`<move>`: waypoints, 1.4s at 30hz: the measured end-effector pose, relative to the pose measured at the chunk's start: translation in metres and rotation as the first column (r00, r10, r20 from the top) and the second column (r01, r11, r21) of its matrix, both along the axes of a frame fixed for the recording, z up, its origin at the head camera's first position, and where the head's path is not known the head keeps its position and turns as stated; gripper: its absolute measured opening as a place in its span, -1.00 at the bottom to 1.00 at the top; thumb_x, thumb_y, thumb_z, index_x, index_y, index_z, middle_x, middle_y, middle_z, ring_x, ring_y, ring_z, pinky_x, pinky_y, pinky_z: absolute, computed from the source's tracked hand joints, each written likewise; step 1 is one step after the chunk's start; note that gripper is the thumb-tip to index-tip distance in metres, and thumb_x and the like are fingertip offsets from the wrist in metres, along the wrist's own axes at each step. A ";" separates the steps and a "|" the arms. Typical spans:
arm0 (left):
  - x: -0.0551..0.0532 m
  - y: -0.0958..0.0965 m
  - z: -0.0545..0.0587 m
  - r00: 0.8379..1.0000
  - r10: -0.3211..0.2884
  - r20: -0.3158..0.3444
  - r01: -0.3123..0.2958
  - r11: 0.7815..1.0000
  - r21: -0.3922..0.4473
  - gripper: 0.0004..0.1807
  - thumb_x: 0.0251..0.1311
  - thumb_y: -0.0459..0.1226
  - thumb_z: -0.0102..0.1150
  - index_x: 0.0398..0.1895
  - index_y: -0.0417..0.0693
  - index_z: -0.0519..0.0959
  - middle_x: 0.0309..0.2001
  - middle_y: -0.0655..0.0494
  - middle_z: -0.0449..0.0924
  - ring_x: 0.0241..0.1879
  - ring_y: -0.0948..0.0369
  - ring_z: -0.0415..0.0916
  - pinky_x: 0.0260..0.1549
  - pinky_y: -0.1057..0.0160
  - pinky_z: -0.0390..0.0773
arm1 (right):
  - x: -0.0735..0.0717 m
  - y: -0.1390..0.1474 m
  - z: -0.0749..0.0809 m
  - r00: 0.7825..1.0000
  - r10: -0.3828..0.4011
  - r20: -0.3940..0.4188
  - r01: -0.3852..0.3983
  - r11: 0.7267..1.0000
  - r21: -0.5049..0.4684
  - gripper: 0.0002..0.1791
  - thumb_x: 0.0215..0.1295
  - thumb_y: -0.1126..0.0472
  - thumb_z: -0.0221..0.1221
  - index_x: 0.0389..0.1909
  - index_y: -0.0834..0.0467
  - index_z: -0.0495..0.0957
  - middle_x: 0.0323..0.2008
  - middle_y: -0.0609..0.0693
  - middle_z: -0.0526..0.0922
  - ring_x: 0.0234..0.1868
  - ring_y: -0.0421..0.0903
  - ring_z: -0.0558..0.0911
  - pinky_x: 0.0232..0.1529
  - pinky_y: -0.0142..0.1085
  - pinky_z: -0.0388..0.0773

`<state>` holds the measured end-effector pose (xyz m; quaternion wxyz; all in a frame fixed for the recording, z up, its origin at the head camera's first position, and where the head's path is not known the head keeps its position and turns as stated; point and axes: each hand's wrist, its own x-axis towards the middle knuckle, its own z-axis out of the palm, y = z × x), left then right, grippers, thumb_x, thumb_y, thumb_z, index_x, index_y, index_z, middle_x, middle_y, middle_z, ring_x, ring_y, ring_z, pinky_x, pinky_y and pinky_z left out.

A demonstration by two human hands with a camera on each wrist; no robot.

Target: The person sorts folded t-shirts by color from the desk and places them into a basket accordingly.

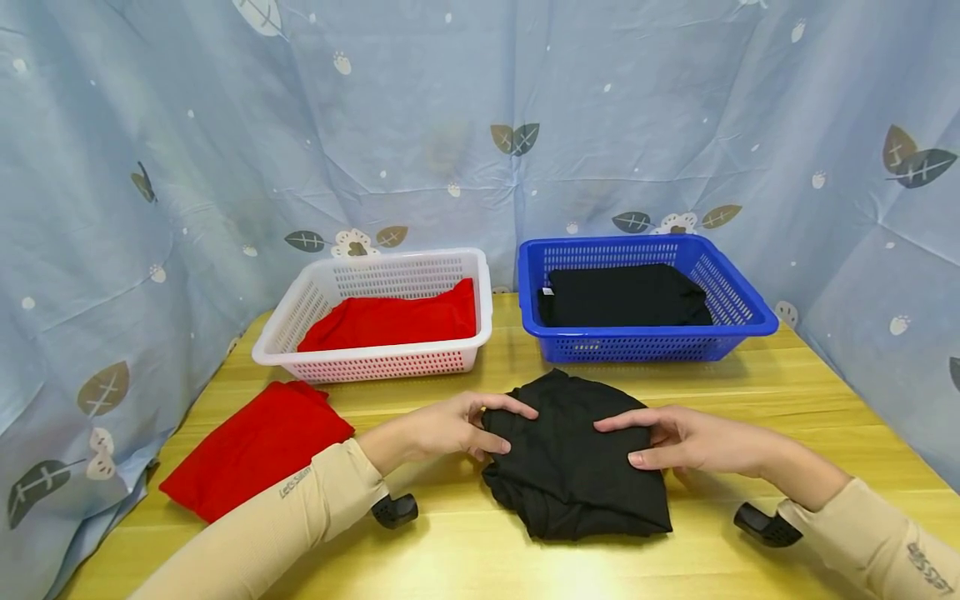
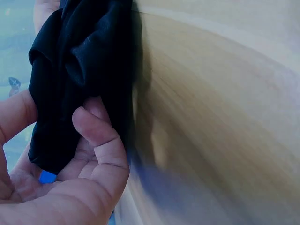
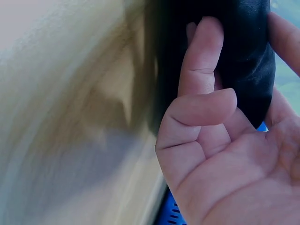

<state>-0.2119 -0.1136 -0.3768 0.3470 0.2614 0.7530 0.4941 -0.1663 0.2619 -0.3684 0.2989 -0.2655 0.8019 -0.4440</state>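
Observation:
A folded black garment [image 1: 577, 467], its edges bunched, lies on the table in front of the blue basket. My left hand [image 1: 468, 425] grips its left edge, thumb and index finger on top; in the left wrist view the other fingers [image 2: 110, 145] curl under the black cloth [image 2: 93, 51]. On the opposite edge, my right hand [image 1: 686, 442] holds the garment the same way. The right wrist view shows fingers [image 3: 201, 56] tucked beneath the cloth [image 3: 246, 61], with one finger bent across the palm.
A white basket [image 1: 375, 354] holding red cloth [image 1: 397, 321] stands at the back left. The blue basket [image 1: 645, 333] at the back right contains black cloth [image 1: 626, 296]. A folded red garment [image 1: 262, 446] lies left on the wooden table [image 1: 442, 550]. Behind hangs a blue curtain [image 1: 420, 125].

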 end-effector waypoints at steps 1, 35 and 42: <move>0.000 0.000 0.001 1.000 0.001 -0.009 -0.001 1.000 -0.001 -0.42 0.35 -0.37 0.36 0.42 0.18 0.61 -0.66 0.08 0.45 -0.47 0.18 0.52 -0.32 0.33 0.61 | 0.000 0.000 0.001 1.000 -0.003 -0.003 0.003 1.000 0.004 -0.43 0.61 0.12 0.21 0.57 -0.09 0.42 -0.46 -0.12 0.30 -0.62 -0.09 0.22 -0.52 -0.30 0.31; 0.011 -0.003 0.067 0.968 0.006 -0.251 0.007 0.999 0.051 -0.47 0.41 -0.32 0.35 0.41 0.23 0.61 0.02 0.05 0.63 -0.35 0.07 0.51 -0.21 0.22 0.64 | 0.008 0.012 0.058 0.973 0.004 -0.230 -0.018 0.998 -0.059 -0.43 0.60 0.27 0.18 0.57 -0.02 0.43 -0.60 0.15 0.09 -0.59 -0.04 0.24 -0.53 -0.24 0.30; -0.003 0.004 0.084 0.950 0.016 -0.313 0.007 0.997 0.074 -0.48 0.44 -0.33 0.30 0.40 0.25 0.60 -0.05 0.03 0.64 -0.58 0.10 0.25 -0.25 0.22 0.62 | 0.001 0.018 0.075 0.951 -0.059 -0.302 0.046 0.998 -0.051 -0.43 0.62 0.26 0.17 0.57 -0.07 0.42 -0.56 -0.04 0.16 -0.53 0.03 0.28 -0.48 -0.23 0.33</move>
